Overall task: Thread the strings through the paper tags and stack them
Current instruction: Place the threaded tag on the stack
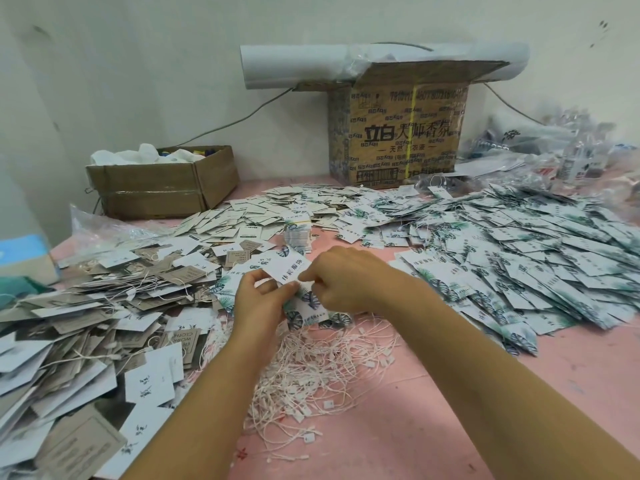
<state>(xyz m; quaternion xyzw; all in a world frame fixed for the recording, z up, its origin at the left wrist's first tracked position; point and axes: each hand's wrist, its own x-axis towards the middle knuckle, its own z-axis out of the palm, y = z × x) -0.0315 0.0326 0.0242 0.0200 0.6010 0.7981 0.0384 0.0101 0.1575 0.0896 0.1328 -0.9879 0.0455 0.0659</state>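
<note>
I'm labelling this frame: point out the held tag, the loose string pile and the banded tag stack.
held tag [289,270]: head view, white printed face.
string pile [311,368]: head view, middle of the tangle.
banded tag stack [298,237]: head view, its front side.

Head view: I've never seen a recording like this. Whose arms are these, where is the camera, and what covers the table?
No machine here: a person's two bare arms, filmed by a camera on their head, looking down. The left hand and right hand together pinch a few paper tags; whether they also hold a string is unclear. On the pink table lie loose strings, a grey-and-white tag pile on the left, a leaf-printed tag pile on the right, and a tall cardboard box and a low box behind.
</note>
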